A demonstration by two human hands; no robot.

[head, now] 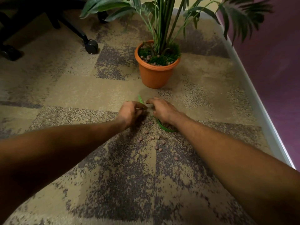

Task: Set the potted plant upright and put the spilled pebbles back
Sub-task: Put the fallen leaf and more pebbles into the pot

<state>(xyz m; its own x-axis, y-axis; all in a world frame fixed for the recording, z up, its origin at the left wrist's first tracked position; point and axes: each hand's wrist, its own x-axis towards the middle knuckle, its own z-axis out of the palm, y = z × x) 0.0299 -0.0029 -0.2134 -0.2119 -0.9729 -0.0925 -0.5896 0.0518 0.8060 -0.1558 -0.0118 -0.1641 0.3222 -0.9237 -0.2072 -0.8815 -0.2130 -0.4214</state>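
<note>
I'm seeing the potted plant [155,69] standing upright in its orange pot, upper centre of frame, with some pebbles sitting inside the rim. The spilled pebbles [154,138] are lying scattered on the carpet [65,88] at centre, just below both hands. The left hand [130,112] is curling its fingers and pinching a green leaf [140,100]. The right hand [162,108] is arching bent fingers down at the carpet; I can't tell if it's holding anything. A green strip [164,127] is lying under the right wrist. A chair castor [91,46] is sitting at upper left.
</note>
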